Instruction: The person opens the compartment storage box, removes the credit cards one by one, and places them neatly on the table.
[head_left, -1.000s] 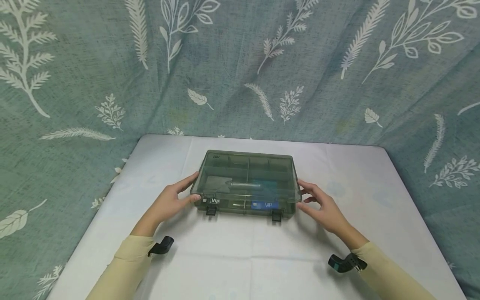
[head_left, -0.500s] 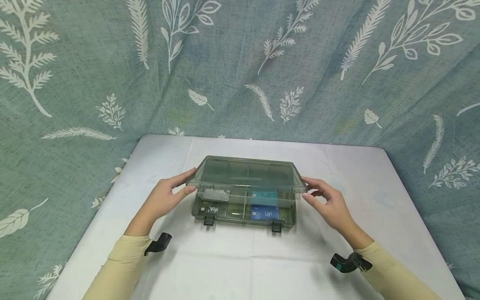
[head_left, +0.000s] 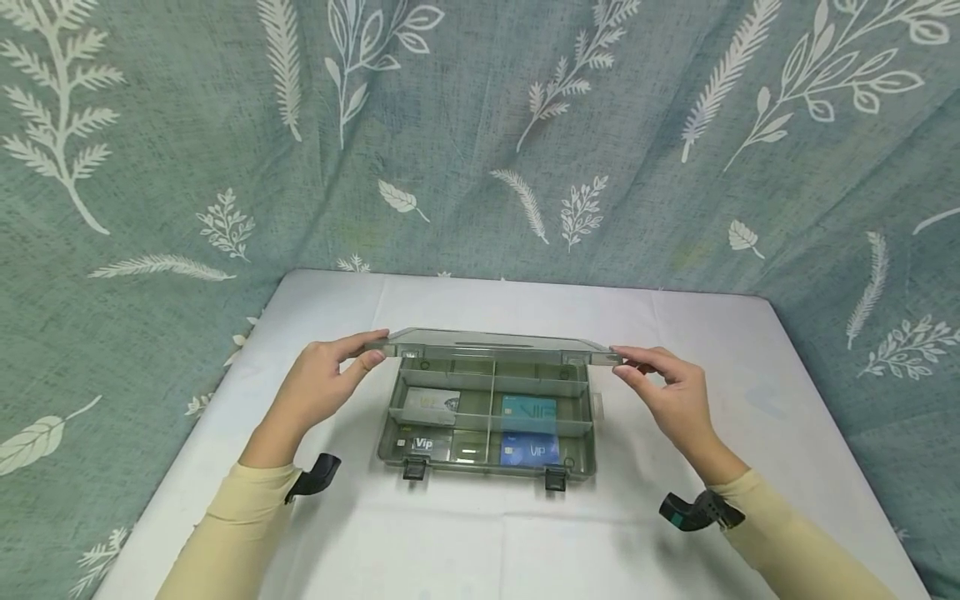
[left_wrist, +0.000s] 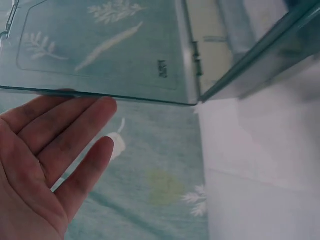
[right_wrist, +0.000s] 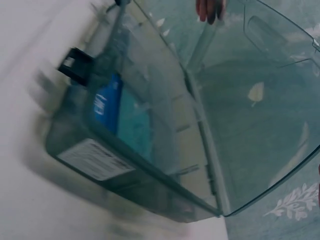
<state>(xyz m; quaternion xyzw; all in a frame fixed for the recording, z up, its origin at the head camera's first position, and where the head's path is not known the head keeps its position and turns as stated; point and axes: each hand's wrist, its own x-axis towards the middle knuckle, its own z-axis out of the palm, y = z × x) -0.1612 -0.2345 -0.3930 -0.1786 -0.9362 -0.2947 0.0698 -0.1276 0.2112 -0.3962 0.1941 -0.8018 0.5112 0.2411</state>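
Note:
A see-through dark green compartment box (head_left: 483,472) rests on the white table, its hinged lid (head_left: 487,342) raised to a steep angle. My left hand (head_left: 318,383) pinches the lid's left front corner between thumb and fingers. At the opposite corner, my right hand (head_left: 678,400) holds the lid the same way. Inside lie a pale grey card (head_left: 431,402), a black Vip card (head_left: 423,442), a teal VIP card (head_left: 528,407) and a blue VIP card (head_left: 529,448). In the left wrist view, the fingers lie along the lid's edge. The right hand is almost wholly outside the right wrist view.
Two black latches, a left one (head_left: 414,469) and a right one (head_left: 555,479), hang from the box's front. A white label (right_wrist: 95,159) is on its side. White cloth (head_left: 450,550) covers the table, with a leaf-patterned green curtain (head_left: 465,100) behind.
Both hands have lifted the lid from nearly closed to steeply raised, moving upward and slightly apart. The compartments and cards now show uncovered. The box base has slid slightly toward me.

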